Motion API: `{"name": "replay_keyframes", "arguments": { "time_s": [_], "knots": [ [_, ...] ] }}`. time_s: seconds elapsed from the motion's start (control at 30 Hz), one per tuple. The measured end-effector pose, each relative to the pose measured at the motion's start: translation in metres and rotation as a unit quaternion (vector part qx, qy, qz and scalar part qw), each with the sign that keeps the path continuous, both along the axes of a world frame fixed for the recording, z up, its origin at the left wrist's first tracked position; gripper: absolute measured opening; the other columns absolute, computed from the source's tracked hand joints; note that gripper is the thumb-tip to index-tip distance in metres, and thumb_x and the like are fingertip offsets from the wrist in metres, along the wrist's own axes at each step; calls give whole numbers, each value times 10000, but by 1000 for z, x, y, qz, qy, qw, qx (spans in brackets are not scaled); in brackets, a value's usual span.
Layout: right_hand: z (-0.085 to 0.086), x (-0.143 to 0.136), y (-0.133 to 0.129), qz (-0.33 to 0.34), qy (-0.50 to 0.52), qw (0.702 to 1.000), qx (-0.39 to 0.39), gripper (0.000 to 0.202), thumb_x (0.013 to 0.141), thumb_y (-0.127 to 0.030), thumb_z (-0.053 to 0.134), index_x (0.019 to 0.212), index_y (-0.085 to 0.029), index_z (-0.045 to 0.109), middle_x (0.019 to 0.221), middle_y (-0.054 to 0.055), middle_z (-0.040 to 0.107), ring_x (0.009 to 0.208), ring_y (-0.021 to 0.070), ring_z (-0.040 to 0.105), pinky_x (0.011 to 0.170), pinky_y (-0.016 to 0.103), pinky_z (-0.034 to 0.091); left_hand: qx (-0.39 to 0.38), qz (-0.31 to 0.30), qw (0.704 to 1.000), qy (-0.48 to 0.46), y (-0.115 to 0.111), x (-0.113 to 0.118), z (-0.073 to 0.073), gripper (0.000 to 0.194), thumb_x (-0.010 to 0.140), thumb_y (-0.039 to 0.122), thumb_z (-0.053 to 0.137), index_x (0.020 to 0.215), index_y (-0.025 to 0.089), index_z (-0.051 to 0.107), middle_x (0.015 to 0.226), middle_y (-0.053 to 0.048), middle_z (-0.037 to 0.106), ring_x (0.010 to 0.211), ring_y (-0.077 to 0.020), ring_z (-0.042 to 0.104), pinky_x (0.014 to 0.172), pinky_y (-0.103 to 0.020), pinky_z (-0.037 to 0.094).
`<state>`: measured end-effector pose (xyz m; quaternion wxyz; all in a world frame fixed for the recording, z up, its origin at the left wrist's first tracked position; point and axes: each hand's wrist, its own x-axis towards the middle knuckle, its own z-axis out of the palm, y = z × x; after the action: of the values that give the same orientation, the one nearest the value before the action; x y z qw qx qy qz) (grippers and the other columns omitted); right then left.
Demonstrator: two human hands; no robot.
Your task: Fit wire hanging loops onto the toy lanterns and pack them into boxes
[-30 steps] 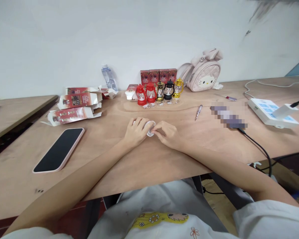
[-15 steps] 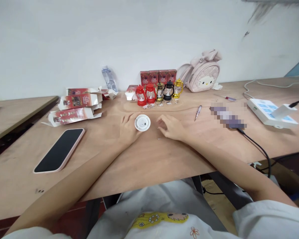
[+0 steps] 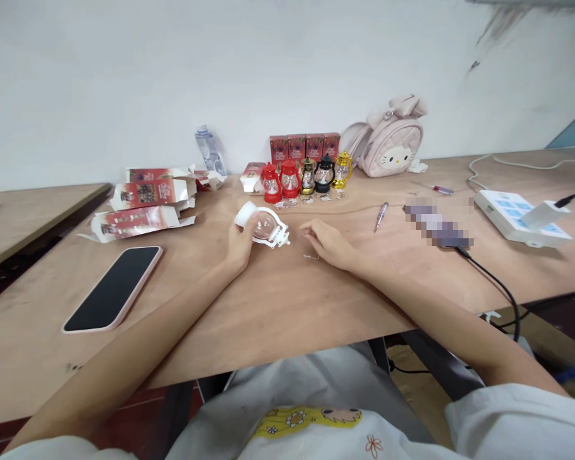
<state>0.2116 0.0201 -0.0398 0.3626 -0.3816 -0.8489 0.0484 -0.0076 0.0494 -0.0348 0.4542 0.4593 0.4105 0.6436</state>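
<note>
My left hand (image 3: 240, 241) holds a small white toy lantern (image 3: 263, 225) with a clear globe, tilted on its side just above the wooden table (image 3: 278, 300). My right hand (image 3: 329, 243) rests on the table a little to the right of it, fingers loosely curled and pinched together near a tiny metal pin (image 3: 311, 257); whether it holds anything is unclear. Behind the hands stands a row of small lanterns: two red (image 3: 280, 181), two black (image 3: 317, 175) and one gold (image 3: 343, 168).
Red boxes (image 3: 305, 145) line the wall behind the lanterns. Opened cartons (image 3: 144, 203) and a black phone in a pink case (image 3: 114, 288) lie left. A pen-like tool (image 3: 381, 215), a pink cat bag (image 3: 390, 142), a power strip (image 3: 521, 216) and cables lie right.
The white lantern has gone from between both hands into my left hand alone, lifted and turned from base-up onto its side. My right hand has let go and drawn right.
</note>
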Motion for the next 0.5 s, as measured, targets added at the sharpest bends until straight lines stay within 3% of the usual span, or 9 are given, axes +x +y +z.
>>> {"name": "replay_keyframes", "arguments": {
  "time_s": [0.1,0.23,0.4,0.5],
  "knots": [
    [-3,2,4,-38,77,995,-43,185,893,-170,445,1035,-176,563,1019,96,661,918,185,627,824,352,497,-56,-29,996,-70,-2,1,5,343,693,412,722,879,151,599,782,-26,678,730,-167,662,730,-312,553],
    [-4,4,7,-113,159,972,-126,128,882,-240,499,912,-186,611,951,72,684,865,175,626,768,323,486,-80,-62,990,-98,-8,1,11,329,698,383,725,895,149,606,804,-32,693,733,-171,672,749,-355,582],
    [6,5,6,-123,287,900,-305,326,791,-480,611,684,-174,569,624,-11,584,534,92,469,505,227,368,-90,-84,986,-109,-10,-1,13,294,708,341,708,900,152,590,800,-30,682,741,-188,677,735,-409,595],
    [14,3,3,-98,379,858,-332,410,672,-561,693,687,-179,544,642,-19,599,460,53,363,433,211,293,-94,-95,984,-121,-11,0,14,276,717,306,689,922,144,600,835,-41,687,782,-200,679,744,-416,595]
  ]
}}
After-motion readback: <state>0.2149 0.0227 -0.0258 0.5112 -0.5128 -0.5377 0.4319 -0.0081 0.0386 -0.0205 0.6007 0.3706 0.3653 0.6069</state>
